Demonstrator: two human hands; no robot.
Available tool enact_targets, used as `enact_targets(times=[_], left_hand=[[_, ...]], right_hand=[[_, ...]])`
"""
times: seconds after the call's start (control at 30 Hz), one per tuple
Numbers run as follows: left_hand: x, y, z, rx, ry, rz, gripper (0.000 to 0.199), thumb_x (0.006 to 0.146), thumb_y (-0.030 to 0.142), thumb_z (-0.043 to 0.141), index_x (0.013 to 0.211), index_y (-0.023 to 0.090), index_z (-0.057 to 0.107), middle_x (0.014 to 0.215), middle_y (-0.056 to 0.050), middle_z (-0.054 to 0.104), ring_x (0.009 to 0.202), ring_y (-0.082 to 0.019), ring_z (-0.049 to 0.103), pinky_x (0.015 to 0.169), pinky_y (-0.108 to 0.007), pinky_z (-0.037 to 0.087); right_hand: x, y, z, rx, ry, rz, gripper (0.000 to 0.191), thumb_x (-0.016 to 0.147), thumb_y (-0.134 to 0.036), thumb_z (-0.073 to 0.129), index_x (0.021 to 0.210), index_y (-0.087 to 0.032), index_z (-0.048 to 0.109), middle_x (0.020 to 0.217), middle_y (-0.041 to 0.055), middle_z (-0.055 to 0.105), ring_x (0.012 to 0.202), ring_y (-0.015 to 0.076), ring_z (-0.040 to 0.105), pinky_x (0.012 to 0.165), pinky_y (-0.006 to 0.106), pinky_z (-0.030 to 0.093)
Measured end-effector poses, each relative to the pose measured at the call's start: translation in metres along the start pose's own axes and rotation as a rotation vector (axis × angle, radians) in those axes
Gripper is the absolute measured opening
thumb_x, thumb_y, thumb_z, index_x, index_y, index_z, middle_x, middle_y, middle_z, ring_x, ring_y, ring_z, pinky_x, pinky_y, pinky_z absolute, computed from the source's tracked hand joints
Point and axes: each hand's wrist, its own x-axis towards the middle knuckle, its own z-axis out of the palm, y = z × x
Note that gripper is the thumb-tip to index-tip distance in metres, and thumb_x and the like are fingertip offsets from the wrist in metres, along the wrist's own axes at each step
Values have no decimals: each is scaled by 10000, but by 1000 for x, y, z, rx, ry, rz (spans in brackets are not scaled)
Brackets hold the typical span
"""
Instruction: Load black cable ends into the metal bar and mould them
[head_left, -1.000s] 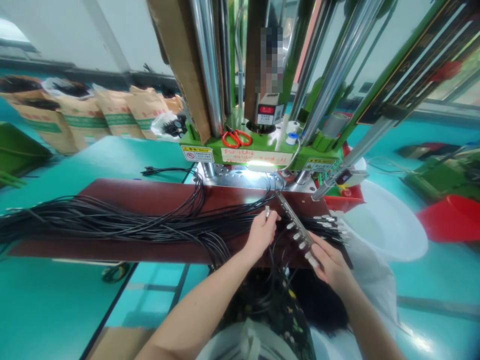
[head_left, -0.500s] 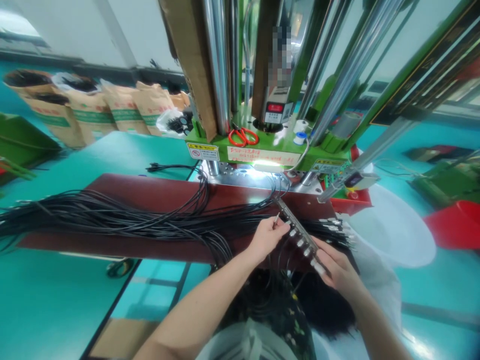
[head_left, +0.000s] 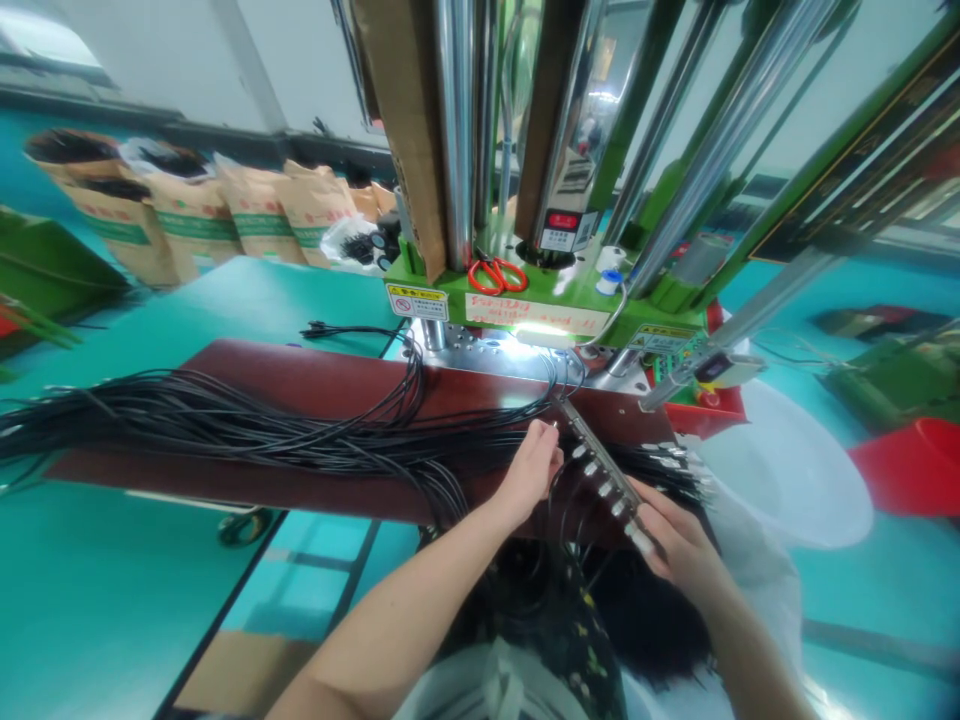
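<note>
A long metal bar (head_left: 596, 445) slants over the brown board, a row of silver connectors along its lower left side. My right hand (head_left: 671, 530) is closed around the bar's near end. Just left of the bar's far part, my left hand (head_left: 534, 465) is pinched on a cable end, whose small shiny tip shows above the fingertips; the rest is hidden by the fingers. Thin black cables (head_left: 559, 510) loop below the connectors. Behind both hands, a thick bundle of black cables (head_left: 300, 430) lies across the brown board (head_left: 247, 365), with silver ends at the right.
A green press machine (head_left: 435, 275) with a lit metal bed stands ahead, with orange-handled scissors (head_left: 497, 275) on it. A red bin (head_left: 705, 412) and a large white tub (head_left: 787, 470) are at the right. Paper sacks (head_left: 247, 215) stand at the far left.
My left hand has drawn slightly away from the bar, with a gap now between its fingers and the connectors. My right hand keeps holding the bar. The view has shifted slightly.
</note>
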Motion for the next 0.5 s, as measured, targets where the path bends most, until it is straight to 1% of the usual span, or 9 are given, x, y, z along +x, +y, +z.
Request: enact_targets(times=[0.1,0.13,0.23,0.33,0.43,0.5], left_hand=[[0,0,-4,42,-118,34,342,796,501,421,644,197,383,427,87,344,313,-35,215,300,-154,122],[1,0,-4,62,-137,26,346,794,492,427,625,192,391,412,82,342,307,-36,217,294,-156,122],[2,0,-4,80,-121,8,355,781,475,454,584,185,396,382,84,301,301,-37,220,291,-159,125],[3,1,-3,45,-105,-7,358,773,466,471,568,187,383,382,95,247,298,-31,192,293,-160,108],[2,3,-4,-3,-125,-54,351,777,462,465,574,192,368,385,102,233,295,-26,158,298,-160,91],[2,5,-5,-16,-138,-87,344,784,457,454,580,195,363,383,105,224,295,-25,142,301,-159,88]], right_hand=[[1,1,-2,8,-13,-4,601,753,-504,570,1241,-163,489,485,-53,421,352,25,250,329,145,145],[1,1,-3,-4,-24,-7,599,761,-503,560,1245,-159,484,477,-57,411,348,25,245,328,147,141],[2,1,-5,-56,-59,-1,616,770,-517,540,1262,-153,470,481,-56,406,350,29,248,329,153,159],[3,1,-8,-87,-78,8,625,763,-530,540,1265,-163,472,501,-44,426,359,37,265,331,158,179],[4,1,-10,-90,-83,-2,605,769,-517,542,1260,-169,484,504,-37,437,364,43,269,333,162,185],[4,2,-11,-88,-114,-8,614,770,-522,541,1267,-168,477,513,-31,453,368,46,275,331,164,198]])
